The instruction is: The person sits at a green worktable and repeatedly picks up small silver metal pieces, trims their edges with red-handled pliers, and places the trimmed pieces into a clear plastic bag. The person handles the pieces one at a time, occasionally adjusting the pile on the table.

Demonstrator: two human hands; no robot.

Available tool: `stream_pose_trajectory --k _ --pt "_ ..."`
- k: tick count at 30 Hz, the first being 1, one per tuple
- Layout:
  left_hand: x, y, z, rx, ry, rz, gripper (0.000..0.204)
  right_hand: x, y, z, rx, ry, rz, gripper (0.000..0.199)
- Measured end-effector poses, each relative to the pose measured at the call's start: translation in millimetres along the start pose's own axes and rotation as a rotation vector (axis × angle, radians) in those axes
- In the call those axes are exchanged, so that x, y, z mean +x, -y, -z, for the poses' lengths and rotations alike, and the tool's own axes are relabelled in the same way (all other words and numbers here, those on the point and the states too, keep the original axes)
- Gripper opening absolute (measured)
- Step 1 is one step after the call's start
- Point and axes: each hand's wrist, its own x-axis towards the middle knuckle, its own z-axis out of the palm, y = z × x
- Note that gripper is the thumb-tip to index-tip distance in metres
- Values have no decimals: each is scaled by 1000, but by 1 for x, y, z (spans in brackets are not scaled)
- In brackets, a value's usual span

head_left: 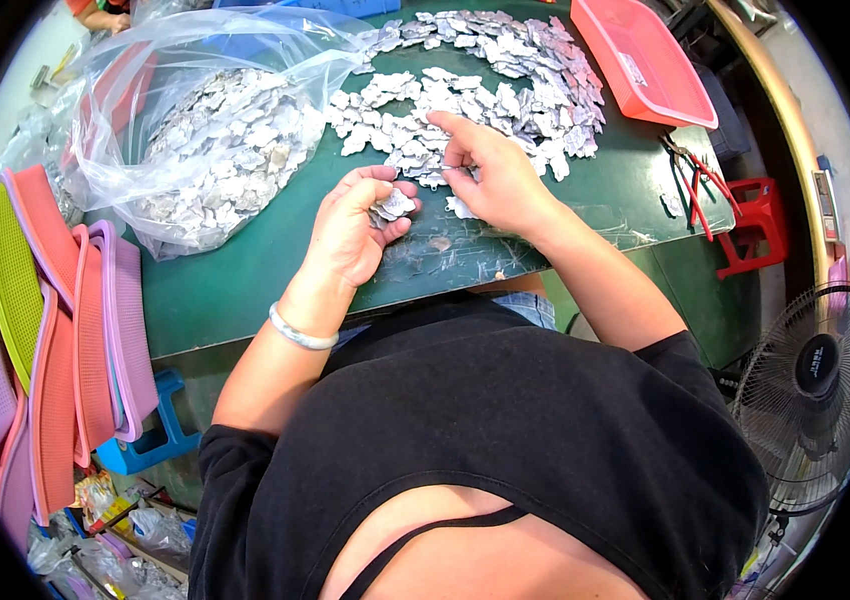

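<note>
My left hand [350, 225] is closed around a few small, flat grey metal pieces [392, 207] with irregular outlines, held between thumb and fingers. To its right, my right hand [495, 180] hovers at the near edge of a spread pile of similar metal pieces [485, 105]. Its index finger is stretched out over the pile, the thumb stands apart, and nothing shows between them. One loose metal piece [460, 207] lies on the green table just below the right thumb. A large clear plastic bag [110, 185], open at the top, holds many more of these pieces on the left.
The green table [245, 300] carries a red plastic tray [645, 60] at the far right and red-handled pliers [697, 185] near its right edge. Stacked coloured baskets [75, 340] stand left. A red stool [753, 228] and a fan [810, 390] are at right. Another person's hand [110, 20] shows far left.
</note>
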Motion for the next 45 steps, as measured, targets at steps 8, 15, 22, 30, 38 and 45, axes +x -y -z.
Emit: stream_pose_trajectory --k 8,15,22,30,38,45 --pt "1 10 -7 -24 137 42 15 -7 16 -2 111 -20 191 54" --pt "1 7 -4 33 48 17 17 -22 9 24 -296 248 155 57" --pt "1 7 -1 -116 60 65 11 -27 11 22 -291 186 130 59" --pt "-5 5 -4 3 49 56 13 -31 9 18 -114 149 12 62" --pt "-7 14 -16 47 190 152 26 -27 23 6 214 18 53 62" --pt "-4 10 -13 59 147 62 29 -16 -7 13 -224 -157 81 64"
